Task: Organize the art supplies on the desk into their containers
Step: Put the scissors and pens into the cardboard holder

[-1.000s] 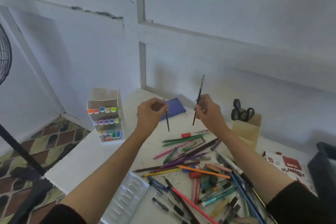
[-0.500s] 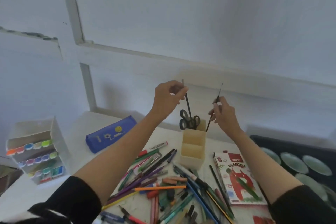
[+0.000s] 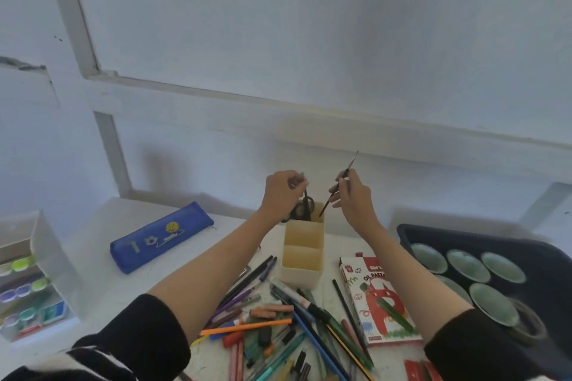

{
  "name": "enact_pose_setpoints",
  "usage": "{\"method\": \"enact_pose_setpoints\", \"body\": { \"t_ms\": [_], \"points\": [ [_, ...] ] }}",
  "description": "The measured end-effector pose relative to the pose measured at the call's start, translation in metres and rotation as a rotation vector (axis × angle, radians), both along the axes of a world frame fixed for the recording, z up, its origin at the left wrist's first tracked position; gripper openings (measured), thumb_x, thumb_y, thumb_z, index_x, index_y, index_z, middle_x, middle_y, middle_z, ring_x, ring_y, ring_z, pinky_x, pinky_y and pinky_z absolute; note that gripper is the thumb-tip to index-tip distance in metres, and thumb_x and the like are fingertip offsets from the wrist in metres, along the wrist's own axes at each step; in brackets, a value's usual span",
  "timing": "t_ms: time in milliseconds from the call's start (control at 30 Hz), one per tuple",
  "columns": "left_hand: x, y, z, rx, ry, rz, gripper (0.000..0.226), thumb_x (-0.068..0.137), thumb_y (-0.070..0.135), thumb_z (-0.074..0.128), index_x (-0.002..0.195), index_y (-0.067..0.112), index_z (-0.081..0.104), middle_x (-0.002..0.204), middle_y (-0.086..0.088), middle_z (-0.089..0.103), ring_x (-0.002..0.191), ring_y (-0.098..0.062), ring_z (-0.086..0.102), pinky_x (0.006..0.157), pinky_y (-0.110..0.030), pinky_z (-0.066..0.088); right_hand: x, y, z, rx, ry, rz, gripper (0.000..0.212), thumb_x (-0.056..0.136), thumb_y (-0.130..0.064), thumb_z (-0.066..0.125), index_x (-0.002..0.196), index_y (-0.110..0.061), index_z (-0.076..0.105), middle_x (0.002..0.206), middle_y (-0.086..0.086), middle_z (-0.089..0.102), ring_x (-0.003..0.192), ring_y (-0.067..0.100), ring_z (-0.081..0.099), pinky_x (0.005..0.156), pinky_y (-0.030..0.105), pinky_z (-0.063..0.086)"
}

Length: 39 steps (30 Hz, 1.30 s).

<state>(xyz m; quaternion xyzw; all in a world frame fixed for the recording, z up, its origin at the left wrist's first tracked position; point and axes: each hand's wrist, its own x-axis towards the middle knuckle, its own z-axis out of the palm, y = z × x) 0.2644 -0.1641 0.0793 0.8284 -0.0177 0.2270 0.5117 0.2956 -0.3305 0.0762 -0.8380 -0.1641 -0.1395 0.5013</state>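
Evidently this is the drop-in step. Both hands hover over the back compartment of the beige holder [image 3: 301, 269], each carrying a slim paintbrush handle-down, so that the bristles should end up standing clear of the walls.

The left hand [image 3: 283, 193] has its grip pinched on the dark brush [image 3: 305, 196], thumb and fingertips curled round the upper shaft. The brush hangs near upright, and its lower end appears to dip into the rear slot beside the black scissors [image 3: 298, 212] already standing there. The right hand's [image 3: 354, 198] grip is likewise clenched on the long brush [image 3: 351, 164], which is held tilted. Its tip points up and to the right while its lower end aims at the same slot's rim — whether it touches the rim I cannot tell.

Both brushes are thin, dark-handled and light, easy to steer but also easy to snag on the scissor loops. The holder has three compartments in a row, and the two nearer ones look bare inside.

Most of the job seems to remain. A tangle of pens and pencils [image 3: 278, 325] lies on the surface [image 3: 93, 257] just in front of the holder, with an oil pastel box [image 3: 377, 297] beside it and a blue pencil case [image 3: 161, 237] well apart to the left.
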Motion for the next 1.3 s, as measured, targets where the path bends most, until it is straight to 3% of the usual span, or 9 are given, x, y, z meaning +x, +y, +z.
{"method": "enact_pose_setpoints", "body": {
  "t_ms": [133, 200, 400, 567, 667, 833, 933, 1133, 1300],
  "points": [
    [-0.002, 0.003, -0.009, 0.046, 0.104, 0.033, 0.024, 0.085, 0.014, 0.067, 0.108, 0.006, 0.068, 0.087, -0.012, 0.070, 0.076, -0.019, 0.064, 0.084, -0.028, 0.051, 0.002, 0.001, -0.011, -0.066, 0.090, 0.015, 0.015, 0.100, -0.011, 0.035, 0.100, -0.008, 0.050, 0.090, 0.023, 0.062, 0.069, 0.028, 0.065, 0.058, 0.033, 0.057],
    [-0.008, 0.008, -0.011, 0.059, 0.122, 0.049, 0.027, 0.085, 0.011, 0.066, 0.112, 0.007, 0.065, 0.087, -0.011, 0.070, 0.073, -0.017, 0.060, 0.082, -0.027, 0.050, -0.001, 0.000, -0.016, -0.100, 0.124, 0.030, 0.016, 0.100, -0.012, 0.038, 0.106, -0.007, 0.051, 0.096, 0.021, 0.062, 0.066, 0.023, 0.064, 0.054, 0.028, 0.055],
    [-0.031, 0.025, -0.016, 0.064, 0.092, 0.090, 0.019, 0.083, 0.004, 0.061, 0.098, 0.012, 0.069, 0.078, 0.003, 0.064, 0.063, -0.011, 0.061, 0.070, -0.018, 0.048, -0.022, -0.003, -0.025, -0.019, 0.065, -0.052, 0.022, 0.098, -0.010, 0.043, 0.118, -0.006, 0.050, 0.107, 0.002, 0.057, 0.055, 0.005, 0.059, 0.049, 0.013, 0.045],
    [-0.057, 0.037, -0.035, 0.028, 0.128, 0.094, 0.017, 0.087, 0.006, 0.058, 0.093, 0.018, 0.069, 0.084, 0.003, 0.067, 0.067, -0.019, 0.066, 0.071, -0.025, 0.050, -0.057, -0.009, -0.044, 0.087, 0.073, -0.204, 0.027, 0.094, -0.001, 0.046, 0.120, -0.007, 0.050, 0.109, -0.002, 0.055, 0.066, 0.008, 0.057, 0.056, 0.005, 0.043],
    [-0.078, 0.041, -0.047, -0.017, 0.168, 0.078, 0.018, 0.088, 0.005, 0.057, 0.090, 0.019, 0.068, 0.087, 0.002, 0.067, 0.068, -0.021, 0.065, 0.058, -0.017, 0.049, -0.083, -0.014, -0.063, 0.113, 0.150, -0.237, 0.027, 0.092, 0.001, 0.046, 0.115, -0.012, 0.052, 0.105, -0.003, 0.058, 0.068, 0.007, 0.059, 0.059, 0.009, 0.047],
    [-0.114, 0.047, -0.075, -0.073, 0.210, 0.075, 0.018, 0.087, 0.006, 0.059, 0.083, 0.020, 0.069, 0.085, 0.003, 0.070, 0.068, -0.018, 0.065, 0.069, -0.028, 0.054, -0.137, -0.018, -0.097, 0.126, 0.225, -0.322, 0.022, 0.091, 0.002, 0.047, 0.097, -0.015, 0.059, 0.089, -0.001, 0.065, 0.072, 0.012, 0.061, 0.061, 0.017, 0.048],
    [-0.145, 0.052, -0.107, 0.038, 0.233, 0.076, 0.019, 0.085, -0.001, 0.059, 0.088, 0.015, 0.070, 0.094, -0.002, 0.068, 0.078, -0.013, 0.059, 0.072, -0.013, 0.046, -0.172, -0.015, -0.126, -0.079, 0.156, -0.340, 0.021, 0.089, 0.003, 0.050, 0.094, -0.013, 0.063, 0.089, 0.000, 0.065, 0.084, 0.013, 0.058, 0.072, 0.020, 0.043],
    [-0.196, 0.069, -0.167, 0.510, 0.172, 0.115, 0.029, 0.076, 0.005, 0.065, 0.101, 0.019, 0.067, 0.111, -0.005, 0.059, 0.105, -0.029, 0.053, 0.082, -0.047, 0.048, -0.218, 0.006, -0.178, -0.572, 0.033, -0.371, 0.036, 0.081, -0.005, 0.064, 0.116, -0.015, 0.063, 0.123, 0.005, 0.061, 0.114, 0.026, 0.056, 0.097, 0.047, 0.044],
    [-0.217, 0.082, -0.189, 0.676, 0.338, 0.044, 0.046, 0.087, 0.019, 0.060, 0.132, 0.021, 0.052, 0.138, -0.004, 0.047, 0.131, -0.027, 0.040, 0.104, -0.053, 0.029, -0.225, 0.009, -0.181, -0.602, 0.084, -0.377, 0.033, 0.088, -0.009, 0.055, 0.119, -0.016, 0.061, 0.135, 0.005, 0.053, 0.124, 0.023, 0.049, 0.106, 0.046, 0.033]
  ]
}}
